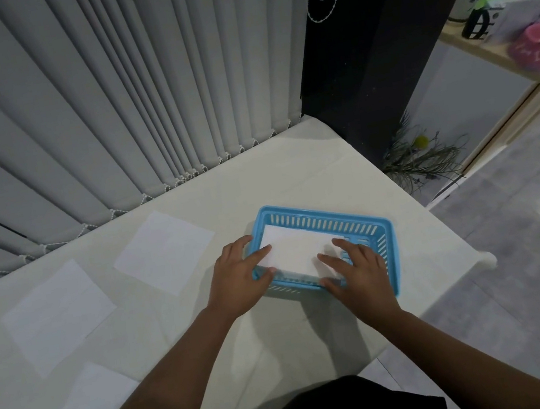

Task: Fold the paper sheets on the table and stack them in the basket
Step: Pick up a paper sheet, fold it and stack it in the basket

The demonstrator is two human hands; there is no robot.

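Observation:
A blue slotted plastic basket (362, 222) stands on the white table. A folded white paper (297, 247) lies inside it. My left hand (237, 279) rests at the basket's left end, thumb and fingers pinching the paper's left edge. My right hand (358, 268) lies over the basket's near right part, fingers spread flat on the paper. Three unfolded white sheets lie flat to the left: one close to the basket (163, 251), one further left (57, 315), one near my left forearm (91, 402).
Grey vertical blinds (106, 106) hang along the table's far edge. The table (325, 161) ends just right of the basket, with its corner (487, 259) over a grey floor. A dark pillar and shelves with clutter stand at the far right.

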